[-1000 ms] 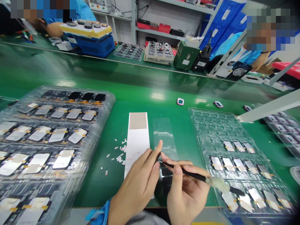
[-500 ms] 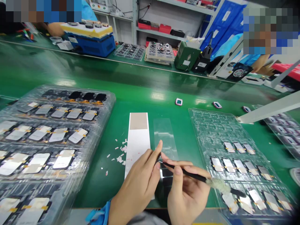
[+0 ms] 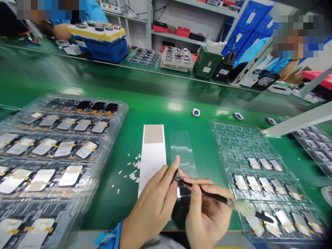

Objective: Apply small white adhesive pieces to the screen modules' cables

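My left hand [image 3: 153, 207] pinches a small thin dark part [image 3: 175, 173] between thumb and fingers, just above the table's near edge. My right hand [image 3: 204, 211] grips black tweezers [image 3: 207, 194], their tip touching that part; the tweezers' rear end is wrapped in pale tape. Below the hands lie a white backing strip [image 3: 153, 155] with a tan patch at its far end and a sheet of dark square pieces [image 3: 184, 195]. A clear film strip [image 3: 183, 150] lies beside the white strip.
Stacked clear trays [image 3: 46, 152] of screen parts fill the left. A clear tray [image 3: 241, 145] on the right holds several parts in its near rows. Small white scraps [image 3: 129, 171] litter the green belt. Small pink-edged modules [image 3: 196, 112] lie farther out. Other people work across the belt.
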Tool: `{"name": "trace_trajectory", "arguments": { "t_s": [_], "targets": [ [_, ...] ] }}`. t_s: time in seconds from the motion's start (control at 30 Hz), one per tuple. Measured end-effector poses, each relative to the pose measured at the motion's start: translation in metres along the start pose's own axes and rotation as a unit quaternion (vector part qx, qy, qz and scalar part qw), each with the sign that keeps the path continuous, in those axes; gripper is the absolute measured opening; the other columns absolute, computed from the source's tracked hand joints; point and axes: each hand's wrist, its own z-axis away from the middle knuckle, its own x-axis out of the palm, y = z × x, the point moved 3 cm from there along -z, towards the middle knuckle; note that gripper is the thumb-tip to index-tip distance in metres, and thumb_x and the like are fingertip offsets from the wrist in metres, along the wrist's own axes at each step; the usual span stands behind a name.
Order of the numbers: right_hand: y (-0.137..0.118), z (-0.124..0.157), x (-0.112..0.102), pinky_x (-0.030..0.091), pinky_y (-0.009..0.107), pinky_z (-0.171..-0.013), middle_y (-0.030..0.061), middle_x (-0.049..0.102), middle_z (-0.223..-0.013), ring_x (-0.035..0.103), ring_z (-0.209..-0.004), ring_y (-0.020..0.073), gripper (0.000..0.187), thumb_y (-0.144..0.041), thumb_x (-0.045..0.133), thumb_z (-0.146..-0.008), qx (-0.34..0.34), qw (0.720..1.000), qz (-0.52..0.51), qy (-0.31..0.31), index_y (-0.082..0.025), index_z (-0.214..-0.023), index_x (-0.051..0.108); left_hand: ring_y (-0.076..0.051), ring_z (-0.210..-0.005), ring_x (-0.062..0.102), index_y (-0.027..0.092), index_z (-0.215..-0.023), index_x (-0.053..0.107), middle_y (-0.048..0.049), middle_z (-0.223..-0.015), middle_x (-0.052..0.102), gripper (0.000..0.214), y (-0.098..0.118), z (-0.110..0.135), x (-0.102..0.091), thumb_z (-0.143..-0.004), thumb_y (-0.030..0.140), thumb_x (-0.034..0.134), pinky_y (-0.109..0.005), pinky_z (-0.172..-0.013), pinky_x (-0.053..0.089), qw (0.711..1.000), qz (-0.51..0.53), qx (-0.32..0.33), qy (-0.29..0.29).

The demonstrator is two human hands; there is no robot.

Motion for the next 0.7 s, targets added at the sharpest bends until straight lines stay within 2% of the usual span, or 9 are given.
{"name": "trace_trajectory", "arguments": {
  "t_s": [0.1,0.23,0.33,0.47,0.57,0.7],
  "targets": [
    [-0.0001,0.0007,0.0005,0.066,0.034,-0.073,0.0013,0.071,-0.085,0.074,-0.088,0.0189,0.02,-0.002,0.051,-0.092,-0.003,1.0,-0.005,-0.006,-0.021,-0.096,0.049,-0.023,-0.126,0.05,0.032,-0.156,0.02,-0.0081,-0.138,0.052,0.054,-0.0008,0.0015,-0.0001,-0.104,0.021,0.029,-0.041,-0.106,0.045,1.0,0.0,0.0,0.0],
    [-0.0013,-0.0004,0.0007,0.066,0.031,-0.073,0.0017,0.072,-0.087,0.074,-0.087,0.0175,0.02,-0.001,0.051,-0.092,-0.003,1.0,-0.01,0.002,-0.021,-0.097,0.05,-0.023,-0.127,0.049,0.032,-0.156,0.02,-0.0081,-0.14,0.051,0.054,-0.0001,0.0016,-0.0009,-0.104,0.022,0.03,-0.041,-0.107,0.043,1.0,0.005,0.001,0.001],
    [-0.0044,-0.0017,0.0001,0.067,0.031,-0.073,0.0019,0.071,-0.085,0.074,-0.084,0.0169,0.019,-0.002,0.052,-0.092,-0.001,1.0,-0.014,0.013,-0.021,-0.096,0.051,-0.022,-0.116,0.055,0.03,-0.155,0.025,-0.009,-0.125,0.058,0.052,0.001,0.0003,-0.0023,-0.104,0.025,0.033,-0.037,-0.099,0.047,1.0,0.001,-0.001,0.006],
    [-0.0084,-0.0009,-0.0021,0.068,0.036,-0.071,0.0031,0.072,-0.084,0.075,-0.08,0.0188,0.018,-0.003,0.052,-0.092,-0.003,0.999,-0.005,0.034,-0.021,-0.097,0.05,-0.019,-0.087,0.06,0.027,-0.151,0.036,-0.0054,-0.096,0.061,0.048,0.0012,-0.0011,-0.0037,-0.103,0.022,0.035,-0.03,-0.078,0.051,1.0,-0.008,0.015,0.024],
    [-0.0093,0.0009,-0.0018,0.068,0.036,-0.072,0.003,0.073,-0.084,0.075,-0.081,0.0193,0.02,-0.003,0.052,-0.092,-0.011,1.0,0.005,0.022,-0.022,-0.097,0.049,-0.017,-0.077,0.057,0.027,-0.151,0.037,-0.0032,-0.09,0.06,0.051,0.0003,-0.0014,-0.003,-0.101,0.017,0.037,-0.027,-0.071,0.049,0.999,-0.016,0.027,0.035],
    [-0.009,0.0028,-0.0007,0.067,0.035,-0.076,0.0025,0.073,-0.086,0.075,-0.086,0.019,0.023,0.0,0.051,-0.09,-0.024,1.0,0.004,0.012,-0.021,-0.097,0.05,-0.017,-0.077,0.057,0.031,-0.152,0.034,-0.0019,-0.091,0.06,0.055,-0.0002,-0.002,-0.002,-0.099,0.016,0.038,-0.027,-0.07,0.047,0.999,-0.014,0.027,0.032]
  ]
}}
